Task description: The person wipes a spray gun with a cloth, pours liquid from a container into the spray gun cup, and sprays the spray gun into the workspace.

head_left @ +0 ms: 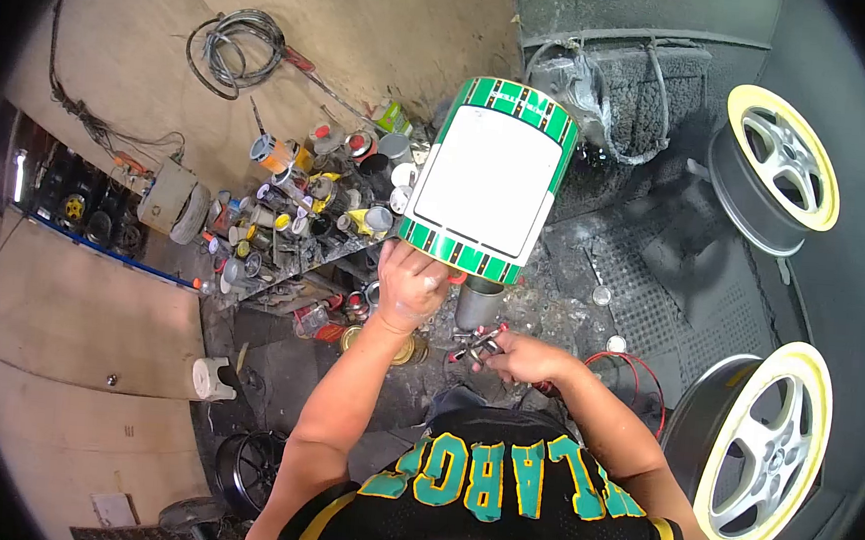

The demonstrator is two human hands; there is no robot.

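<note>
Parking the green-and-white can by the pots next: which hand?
Left, I'd say: the left hand grips the can, and the pots lie on that side. The right hand holds what looks like a spray gun.

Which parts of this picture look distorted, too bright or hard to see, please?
Head view: strong fisheye bending, with black corners; head view: the green-and-white container has a very bright, nearly blank front panel; head view: the tool in the right hand is too small to make out clearly.
</note>
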